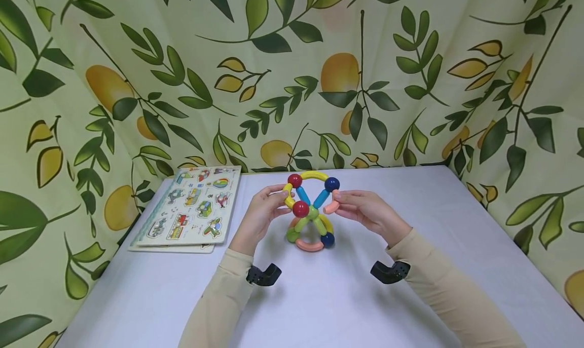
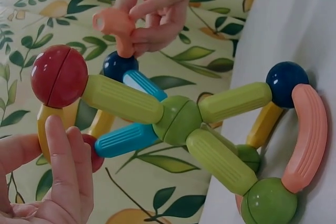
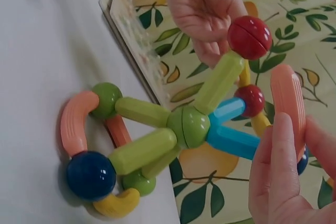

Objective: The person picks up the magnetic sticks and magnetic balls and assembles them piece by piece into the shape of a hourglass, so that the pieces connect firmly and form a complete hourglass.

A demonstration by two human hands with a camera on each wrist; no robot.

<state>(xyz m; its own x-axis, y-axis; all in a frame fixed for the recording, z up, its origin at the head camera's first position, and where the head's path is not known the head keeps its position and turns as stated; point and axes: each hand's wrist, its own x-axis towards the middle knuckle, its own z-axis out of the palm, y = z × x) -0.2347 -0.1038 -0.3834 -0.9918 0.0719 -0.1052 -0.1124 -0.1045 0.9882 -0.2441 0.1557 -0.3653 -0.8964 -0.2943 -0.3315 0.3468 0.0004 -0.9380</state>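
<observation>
A magnetic stick-and-ball construction stands on the table, with a green ball (image 1: 312,213) at its centre. Its base ring joins green balls, a dark blue ball (image 2: 286,84) and curved sticks. Blue and lime sticks rise to red balls (image 1: 300,209) and an upper dark blue ball (image 1: 332,184). My left hand (image 1: 261,211) pinches the yellow curved stick (image 1: 289,196) between two red balls. On the other side, my right hand (image 1: 369,212) pinches a salmon curved stick (image 3: 289,98). One end of it meets the upper blue ball; the other end is free.
Two stacked wooden picture-puzzle boards (image 1: 189,206) lie at the table's back left. Behind the white table (image 1: 319,302) hangs a leaf-and-fruit patterned curtain (image 1: 292,110). Black bands (image 1: 263,275) sit on both wrists.
</observation>
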